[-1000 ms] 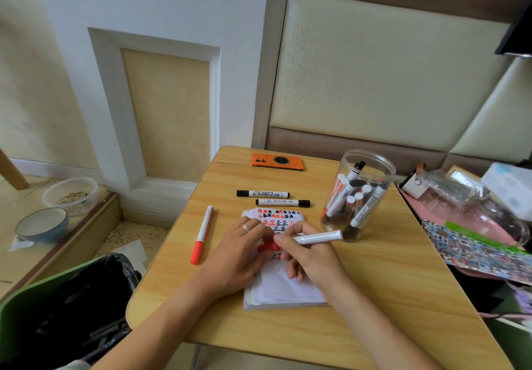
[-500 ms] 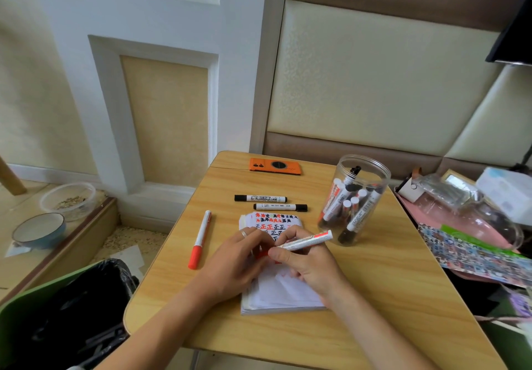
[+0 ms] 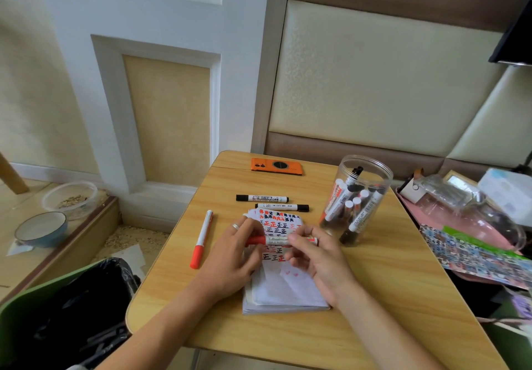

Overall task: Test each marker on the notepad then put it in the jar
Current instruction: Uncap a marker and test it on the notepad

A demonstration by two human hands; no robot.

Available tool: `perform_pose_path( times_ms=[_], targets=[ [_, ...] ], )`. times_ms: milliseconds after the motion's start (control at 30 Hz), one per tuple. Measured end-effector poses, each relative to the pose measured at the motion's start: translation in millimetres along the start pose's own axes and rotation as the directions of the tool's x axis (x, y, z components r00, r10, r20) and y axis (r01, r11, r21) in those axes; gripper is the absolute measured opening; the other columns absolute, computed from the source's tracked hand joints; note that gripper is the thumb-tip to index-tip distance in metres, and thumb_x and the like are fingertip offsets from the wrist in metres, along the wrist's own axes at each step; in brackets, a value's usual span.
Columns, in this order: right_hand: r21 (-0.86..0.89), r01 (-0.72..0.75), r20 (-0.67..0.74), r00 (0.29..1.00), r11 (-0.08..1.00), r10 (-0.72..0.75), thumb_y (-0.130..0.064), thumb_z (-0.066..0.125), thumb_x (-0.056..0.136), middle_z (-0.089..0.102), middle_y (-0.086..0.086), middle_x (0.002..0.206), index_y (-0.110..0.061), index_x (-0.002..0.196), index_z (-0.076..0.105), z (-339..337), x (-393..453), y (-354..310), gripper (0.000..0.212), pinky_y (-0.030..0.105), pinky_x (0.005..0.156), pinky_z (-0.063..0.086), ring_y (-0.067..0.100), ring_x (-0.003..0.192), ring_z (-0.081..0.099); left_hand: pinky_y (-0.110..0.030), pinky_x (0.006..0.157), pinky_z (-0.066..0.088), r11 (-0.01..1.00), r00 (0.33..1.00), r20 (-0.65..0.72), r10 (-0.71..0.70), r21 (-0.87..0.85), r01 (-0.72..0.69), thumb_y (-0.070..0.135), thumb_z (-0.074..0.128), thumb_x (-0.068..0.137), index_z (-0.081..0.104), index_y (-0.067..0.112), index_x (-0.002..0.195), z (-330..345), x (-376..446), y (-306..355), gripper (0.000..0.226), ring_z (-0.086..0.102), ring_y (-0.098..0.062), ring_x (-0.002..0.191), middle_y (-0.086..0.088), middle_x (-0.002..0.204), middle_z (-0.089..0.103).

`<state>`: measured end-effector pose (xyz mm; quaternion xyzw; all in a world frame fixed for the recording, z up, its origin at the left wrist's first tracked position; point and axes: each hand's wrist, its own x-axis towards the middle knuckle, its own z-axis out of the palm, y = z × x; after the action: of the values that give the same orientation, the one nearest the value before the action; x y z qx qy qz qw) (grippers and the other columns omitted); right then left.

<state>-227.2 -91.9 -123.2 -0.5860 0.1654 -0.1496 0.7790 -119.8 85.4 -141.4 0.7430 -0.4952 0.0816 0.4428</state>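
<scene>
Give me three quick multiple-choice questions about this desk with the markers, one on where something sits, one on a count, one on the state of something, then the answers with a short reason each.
1. Where does the orange phone lie?
A. At the far edge of the table
B. Inside the jar
C. On the notepad

2. How many markers lie loose on the table, held by no hand?
A. One
B. Three
C. Five

3. What state is the red marker over the notepad in?
A. Standing in the jar
B. Lying untouched
C. Held by both hands

Answers:
1 A, it lies flat near the wall, beyond the markers.
2 B, two black-capped markers and one red-capped marker lie loose.
3 C, the left hand is at its red cap end and the right hand is on the barrel; the jar stands apart.
</scene>
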Motion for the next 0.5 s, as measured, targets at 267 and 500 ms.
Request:
perform_pose_path(
  times_ms=[267,500],
  targets=[
    [-0.319,0.025,0.149,0.989,0.947,0.024,-0.006,0.074,0.091,0.071,0.016,0.073,0.002,0.106,0.062,-0.1,-2.3,1.9,0.020,0.028,0.064,0.052,0.021,0.064,0.063,-0.010,0.077,0.042,0.998,0.998,0.070,-0.012,-0.066,0.017,0.032,0.075,0.089,0.071,0.025,0.116,3.6,2.9,-8.5,0.029,0.058,0.006,0.088,0.016,0.101,0.066],
    [-0.377,0.090,0.146,0.989,0.922,-0.037,-0.010,0.075,0.092,0.067,0.017,0.064,-0.001,0.100,0.064,2.8,-3.4,5.7,0.017,0.029,0.059,0.050,0.021,0.056,0.062,-0.021,0.068,0.043,1.000,1.000,0.027,0.017,-0.014,-0.016,0.024,0.071,0.091,0.067,0.024,0.101,3.6,2.2,-12.8,0.011,0.055,-0.006,0.079,0.017,0.088,0.059]
  ],
)
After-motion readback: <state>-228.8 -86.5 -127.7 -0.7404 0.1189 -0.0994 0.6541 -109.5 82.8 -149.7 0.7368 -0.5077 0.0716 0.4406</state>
